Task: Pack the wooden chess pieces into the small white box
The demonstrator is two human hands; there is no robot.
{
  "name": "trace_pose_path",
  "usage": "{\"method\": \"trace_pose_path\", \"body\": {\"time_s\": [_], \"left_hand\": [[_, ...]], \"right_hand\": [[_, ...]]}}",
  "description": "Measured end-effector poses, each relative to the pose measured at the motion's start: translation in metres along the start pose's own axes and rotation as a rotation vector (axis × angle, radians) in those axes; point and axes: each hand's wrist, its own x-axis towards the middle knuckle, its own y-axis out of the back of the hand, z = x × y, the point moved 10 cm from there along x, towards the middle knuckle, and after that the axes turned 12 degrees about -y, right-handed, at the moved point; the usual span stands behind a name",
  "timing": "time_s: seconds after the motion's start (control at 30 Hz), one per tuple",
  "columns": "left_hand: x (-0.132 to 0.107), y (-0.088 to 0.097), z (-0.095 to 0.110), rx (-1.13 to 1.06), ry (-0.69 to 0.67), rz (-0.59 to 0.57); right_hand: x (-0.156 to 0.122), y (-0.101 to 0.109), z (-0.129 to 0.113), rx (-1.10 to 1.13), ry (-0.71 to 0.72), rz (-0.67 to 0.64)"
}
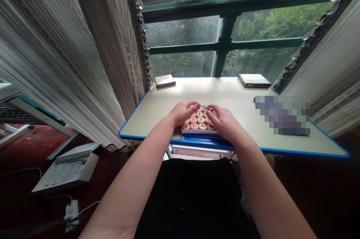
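A shallow white box [194,132] near the front edge of the desk holds rows of round wooden Chinese chess pieces [200,120] with red and black characters. My left hand [183,113] is curved around the box's left side, its thumb lying over the far-left pieces. On the other side my right hand [222,120] wraps the right edge, with thumb and fingers reaching over the pieces there. Both hands hide some of the pieces and the sides of the box.
The pale desk [146,119] has a blue rim. A small box [165,81] lies at its back left, a larger flat box [254,80] at the back right. A blurred-out dark object [281,115] lies on the right. Curtains flank the desk; a green-framed window stands behind.
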Motion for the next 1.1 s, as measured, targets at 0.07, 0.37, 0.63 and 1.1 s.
{"method": "trace_pose_path", "body": {"time_s": [0.07,0.37,0.63,1.1], "left_hand": [[0.000,0.000,0.000,0.000,0.001,-0.003],[-0.001,0.001,0.003,-0.020,-0.003,-0.013],[-0.004,0.012,-0.012,0.034,0.110,0.105],[0.000,0.007,-0.009,-0.019,0.013,0.069]], "right_hand": [[0.000,0.000,0.000,0.004,0.000,-0.006],[0.000,-0.001,-0.001,-0.005,-0.001,-0.013],[-0.001,-0.001,0.001,0.014,0.014,-0.018],[-0.003,-0.001,0.001,0.046,0.050,-0.028]]}}
